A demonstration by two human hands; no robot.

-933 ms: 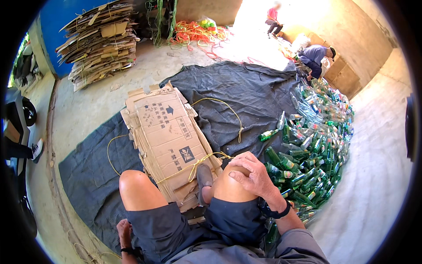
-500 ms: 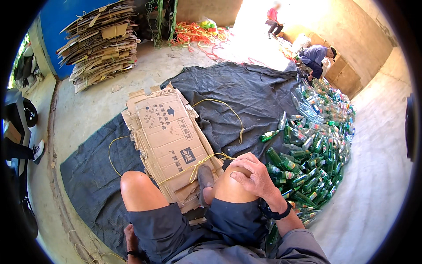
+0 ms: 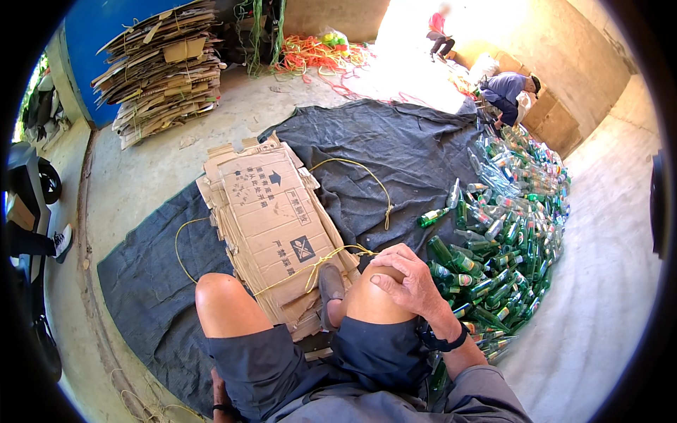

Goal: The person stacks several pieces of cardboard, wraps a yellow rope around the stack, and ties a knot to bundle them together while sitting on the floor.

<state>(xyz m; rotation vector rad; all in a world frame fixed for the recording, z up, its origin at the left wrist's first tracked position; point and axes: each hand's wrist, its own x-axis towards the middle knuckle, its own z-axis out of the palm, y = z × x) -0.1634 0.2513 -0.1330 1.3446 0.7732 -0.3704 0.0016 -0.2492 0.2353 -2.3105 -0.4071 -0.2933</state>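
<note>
My right hand (image 3: 409, 285) rests over my right knee, fingers loosely spread and draped on the skin. My left hand (image 3: 218, 388) shows only in part at the lower left, beside my thigh, its fingers hidden. Between and beyond my knees, a stack of flattened cardboard (image 3: 261, 197) lies on a dark tarp (image 3: 381, 134), with yellow cord (image 3: 352, 161) looped across and beside it. My right foot in a grey shoe (image 3: 329, 285) is by the stack's near part. A large heap of green and clear glass bottles (image 3: 493, 282) lies to the right of my knee.
Tall tied cardboard bales (image 3: 159, 84) stand back left, with orange rope (image 3: 310, 53) nearby. A bent co-worker (image 3: 504, 95) is at the bottle heap's far end; another person (image 3: 438, 35) sits farther back. A dark wheeled vehicle (image 3: 28, 197) and someone's shoe (image 3: 62, 243) are at far left.
My left hand has drawn slightly to the right and down, so less of it shows beside my thigh. My right hand stays on my knee.
</note>
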